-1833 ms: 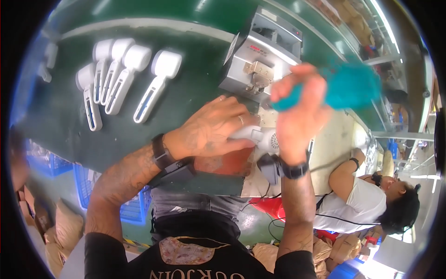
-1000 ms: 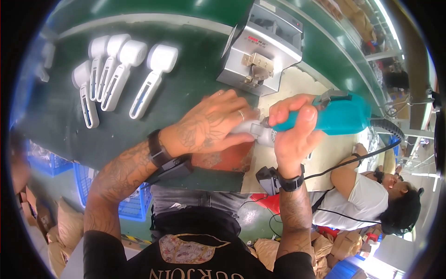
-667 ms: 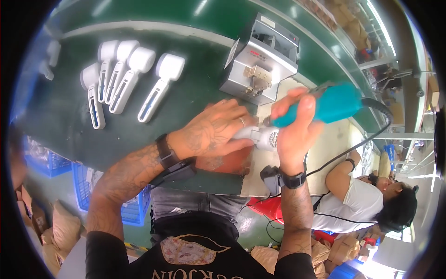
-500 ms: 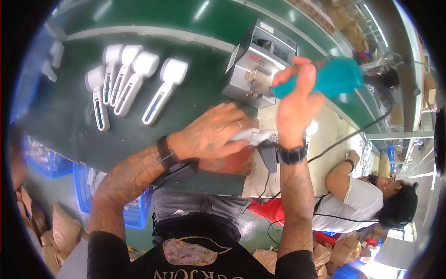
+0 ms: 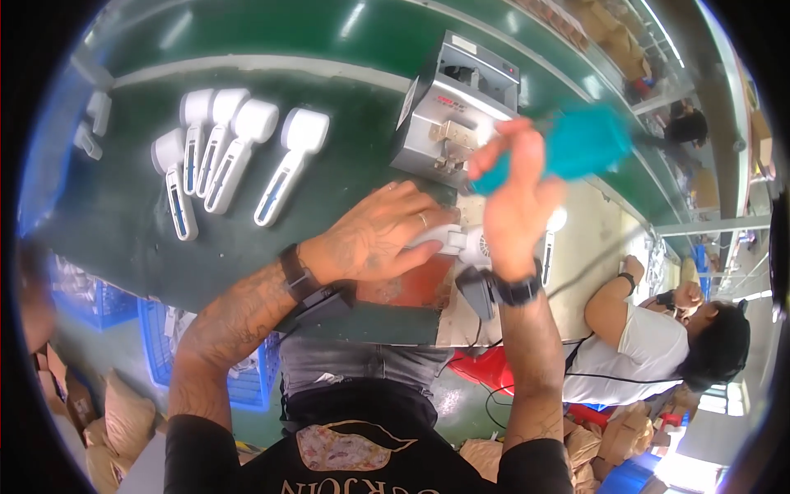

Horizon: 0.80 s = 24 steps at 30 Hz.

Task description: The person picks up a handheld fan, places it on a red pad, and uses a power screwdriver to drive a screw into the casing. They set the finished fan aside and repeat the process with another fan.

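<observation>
My right hand (image 5: 520, 206) is wrapped round a teal corded electric screwdriver (image 5: 580, 146), blurred by motion. Its tip points left and down, just in front of a grey box-shaped screw feeder (image 5: 448, 103) with a metal outlet. My left hand (image 5: 380, 232) grips the handle of a white device (image 5: 469, 244), which lies on the bench with its small round grille toward my right wrist. Part of that handle is hidden under my fingers. Similar white round-headed devices (image 5: 239, 152) with long slotted handles lie in a fan shape at the left.
The dark green bench top (image 5: 362, 115) has a pale board (image 5: 592, 222) at its right. Another white device (image 5: 550, 247) lies there behind my right wrist. A co-worker (image 5: 638, 342) sits at the right. Blue crates (image 5: 247, 375) stand below the bench's near edge.
My right hand has brought the screwdriver a little left and down, its tip now lower, away from the feeder's outlet. My left hand keeps its grip on the white device.
</observation>
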Motion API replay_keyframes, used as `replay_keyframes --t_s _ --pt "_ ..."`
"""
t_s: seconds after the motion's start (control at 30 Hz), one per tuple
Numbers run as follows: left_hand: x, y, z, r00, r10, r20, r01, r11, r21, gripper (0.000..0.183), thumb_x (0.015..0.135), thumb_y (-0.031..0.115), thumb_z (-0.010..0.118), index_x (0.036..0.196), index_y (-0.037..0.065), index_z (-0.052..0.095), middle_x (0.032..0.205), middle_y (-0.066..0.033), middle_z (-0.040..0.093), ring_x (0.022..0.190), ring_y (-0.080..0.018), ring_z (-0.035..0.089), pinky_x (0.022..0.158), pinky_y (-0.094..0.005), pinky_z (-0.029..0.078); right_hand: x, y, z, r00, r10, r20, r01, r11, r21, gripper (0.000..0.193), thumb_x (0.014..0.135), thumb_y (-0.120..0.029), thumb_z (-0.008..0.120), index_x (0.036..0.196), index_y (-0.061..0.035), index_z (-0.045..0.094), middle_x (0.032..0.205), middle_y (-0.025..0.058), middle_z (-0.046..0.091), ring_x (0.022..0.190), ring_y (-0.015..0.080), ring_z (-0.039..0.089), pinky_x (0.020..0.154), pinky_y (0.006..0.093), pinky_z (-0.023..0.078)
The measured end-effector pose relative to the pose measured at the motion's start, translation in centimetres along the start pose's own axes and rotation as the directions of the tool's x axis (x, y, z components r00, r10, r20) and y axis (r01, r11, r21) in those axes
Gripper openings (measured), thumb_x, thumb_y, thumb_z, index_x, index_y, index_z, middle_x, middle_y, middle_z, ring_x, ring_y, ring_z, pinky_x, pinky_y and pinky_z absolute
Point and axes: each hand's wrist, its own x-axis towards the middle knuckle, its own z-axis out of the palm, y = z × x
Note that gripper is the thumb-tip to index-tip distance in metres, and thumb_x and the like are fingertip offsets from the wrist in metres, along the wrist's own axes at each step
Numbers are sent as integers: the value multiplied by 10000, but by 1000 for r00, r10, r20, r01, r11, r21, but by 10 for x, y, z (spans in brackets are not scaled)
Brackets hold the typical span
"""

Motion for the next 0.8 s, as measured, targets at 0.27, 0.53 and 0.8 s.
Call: replay_keyframes --t_s 0.27,0.53,0.8 --pt "4 -1 2 998 55 -39 -53 998 36 444 867 180 696 1295 77 635 1059 -93 613 950 -296 552 855 -408 473 -55 -2 -42 999 39 6 -40 990 134 629 1001 -570 599 1127 43 541 706 85 544 622 189 547 603 344 465" --pt "3 6 -1 995 -77 65 79 997 -21 401 879 181 713 1268 96 679 1211 -90 675 1066 -299 602 961 -419 482 -62 5 -42 999 47 7 -48 984 170 611 1005 -549 601 1118 47 537 709 97 555 614 200 552 595 353 469" --pt "5 7 -3 994 -45 100 38 997 74 408 913 212 689 1299 92 635 1300 -81 609 1072 -306 576 943 -425 464 -61 21 -38 999 29 30 -36 967 253 490 1028 -487 589 992 -5 511 707 98 536 607 204 537 583 359 465"
